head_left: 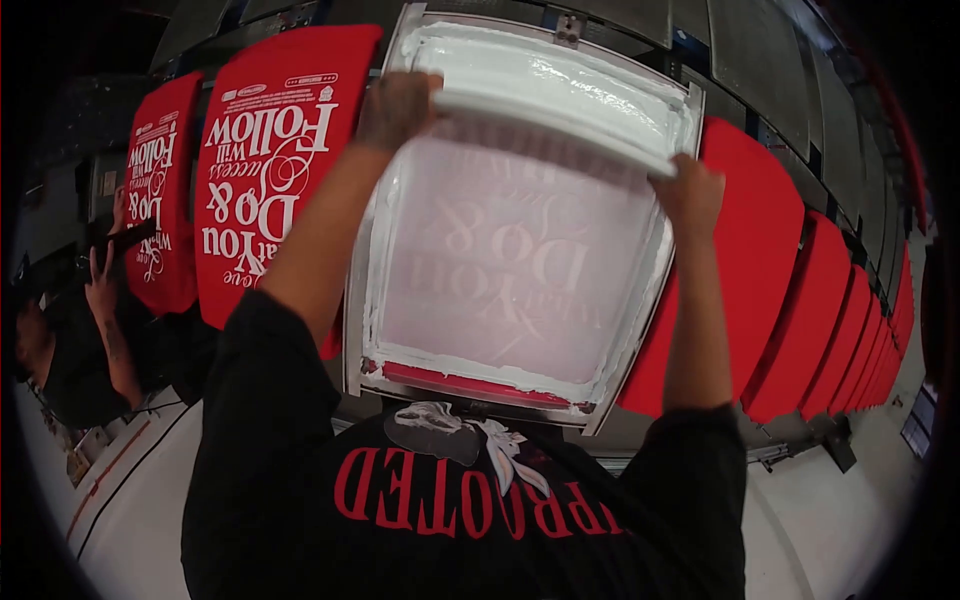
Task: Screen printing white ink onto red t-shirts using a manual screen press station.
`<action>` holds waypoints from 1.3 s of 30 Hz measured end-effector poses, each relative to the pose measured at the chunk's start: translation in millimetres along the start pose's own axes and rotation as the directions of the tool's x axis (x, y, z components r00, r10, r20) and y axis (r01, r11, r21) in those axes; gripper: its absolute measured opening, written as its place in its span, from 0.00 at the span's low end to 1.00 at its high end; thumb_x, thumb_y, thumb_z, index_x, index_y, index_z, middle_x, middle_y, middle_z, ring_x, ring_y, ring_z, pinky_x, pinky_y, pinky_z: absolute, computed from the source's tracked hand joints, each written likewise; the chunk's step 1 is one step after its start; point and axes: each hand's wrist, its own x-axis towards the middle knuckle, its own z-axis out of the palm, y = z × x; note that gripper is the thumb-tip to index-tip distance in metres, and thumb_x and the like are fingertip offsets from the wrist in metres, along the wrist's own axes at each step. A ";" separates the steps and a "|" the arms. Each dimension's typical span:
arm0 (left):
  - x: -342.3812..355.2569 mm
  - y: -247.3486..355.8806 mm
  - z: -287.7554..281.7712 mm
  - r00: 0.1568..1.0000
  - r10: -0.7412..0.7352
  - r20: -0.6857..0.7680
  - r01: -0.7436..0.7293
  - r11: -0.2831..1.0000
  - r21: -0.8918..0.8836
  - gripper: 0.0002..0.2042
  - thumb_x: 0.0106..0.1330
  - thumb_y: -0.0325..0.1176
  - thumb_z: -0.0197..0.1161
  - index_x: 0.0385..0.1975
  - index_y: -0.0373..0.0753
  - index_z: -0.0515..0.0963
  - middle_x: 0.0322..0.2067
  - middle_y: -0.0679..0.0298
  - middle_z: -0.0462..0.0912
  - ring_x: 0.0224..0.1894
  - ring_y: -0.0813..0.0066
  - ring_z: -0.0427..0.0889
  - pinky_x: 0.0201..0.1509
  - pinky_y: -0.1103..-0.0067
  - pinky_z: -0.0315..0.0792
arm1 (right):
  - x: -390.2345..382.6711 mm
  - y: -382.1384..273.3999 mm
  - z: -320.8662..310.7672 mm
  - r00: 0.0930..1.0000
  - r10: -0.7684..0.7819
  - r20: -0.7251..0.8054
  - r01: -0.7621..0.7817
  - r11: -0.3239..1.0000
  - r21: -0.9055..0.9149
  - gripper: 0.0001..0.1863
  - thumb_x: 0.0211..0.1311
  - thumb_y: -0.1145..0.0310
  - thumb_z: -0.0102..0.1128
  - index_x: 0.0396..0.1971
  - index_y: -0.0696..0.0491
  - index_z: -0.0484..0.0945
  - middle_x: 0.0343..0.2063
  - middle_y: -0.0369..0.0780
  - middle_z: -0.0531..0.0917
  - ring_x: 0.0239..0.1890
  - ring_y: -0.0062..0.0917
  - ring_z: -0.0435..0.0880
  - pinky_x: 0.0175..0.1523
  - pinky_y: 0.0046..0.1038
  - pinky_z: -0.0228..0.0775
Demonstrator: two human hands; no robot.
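Note:
Both hands grip a long squeegee (pixel 555 130) lying across a screen-printing frame (pixel 354 335). My left hand (pixel 400 108) is closed round its left end, at the frame's left edge. The right end is in my right hand (pixel 692 198), near the frame's right side. Beyond the squeegee lies a thick, glossy bank of white ink (pixel 540 75). On the near side the pinkish mesh (pixel 440 310) shows faint mirrored lettering, with white ink smeared along its borders. A strip of red fabric shows at the screen's near end. The squeegee is somewhat blurred.
To the left, red shirts (pixel 265 150) with white printed lettering lie on platens. Several plain red shirts (pixel 750 260) curve away on the right. A co-worker's hand (pixel 103 285) is at far left, near a dark bar-like thing. Grey metal machine parts (pixel 620 20) run behind the screen.

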 end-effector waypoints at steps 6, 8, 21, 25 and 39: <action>100.5 -4.3 -37.7 0.964 -0.110 0.242 0.136 0.986 -0.092 0.22 0.48 0.47 0.72 0.40 0.40 0.83 0.39 0.49 0.83 0.48 0.53 0.81 0.51 0.62 0.75 | 80.0 27.4 -6.4 0.999 0.005 0.041 -0.003 1.000 -0.028 0.20 0.43 0.58 0.67 0.38 0.50 0.84 0.36 0.45 0.86 0.41 0.41 0.84 0.50 0.41 0.69; 71.6 -3.8 -40.3 0.982 -0.069 0.173 0.091 0.988 -0.124 0.23 0.47 0.50 0.72 0.38 0.39 0.83 0.36 0.49 0.83 0.47 0.53 0.82 0.47 0.63 0.77 | 54.1 11.4 -25.6 0.997 -0.050 0.066 0.058 0.990 -0.132 0.18 0.44 0.58 0.65 0.36 0.50 0.84 0.34 0.45 0.86 0.38 0.41 0.84 0.49 0.39 0.67; -337.2 124.1 -163.8 0.953 0.021 0.301 0.090 0.933 -0.349 0.08 0.48 0.27 0.61 0.30 0.39 0.78 0.28 0.60 0.77 0.33 0.61 0.76 0.46 0.67 0.72 | -377.0 -48.8 -38.5 0.973 0.009 0.232 -0.054 0.980 0.191 0.20 0.32 0.77 0.67 0.33 0.50 0.78 0.34 0.36 0.83 0.41 0.31 0.80 0.52 0.39 0.59; -347.7 124.8 -156.7 0.932 -0.024 0.363 0.139 0.946 -0.294 0.08 0.48 0.25 0.59 0.29 0.39 0.79 0.28 0.60 0.77 0.35 0.64 0.77 0.47 0.69 0.72 | -377.8 -47.8 -27.6 0.982 -0.024 0.188 -0.017 0.977 0.212 0.18 0.35 0.77 0.65 0.33 0.50 0.77 0.34 0.36 0.83 0.39 0.31 0.81 0.50 0.39 0.60; -19.5 14.7 -30.9 0.997 0.076 -0.018 -0.078 0.988 -0.133 0.18 0.50 0.45 0.74 0.36 0.43 0.81 0.29 0.57 0.84 0.31 0.56 0.84 0.37 0.66 0.78 | -43.7 7.1 13.9 0.988 -0.052 -0.145 0.043 0.997 -0.067 0.13 0.41 0.61 0.71 0.27 0.51 0.83 0.24 0.39 0.85 0.24 0.34 0.82 0.37 0.35 0.63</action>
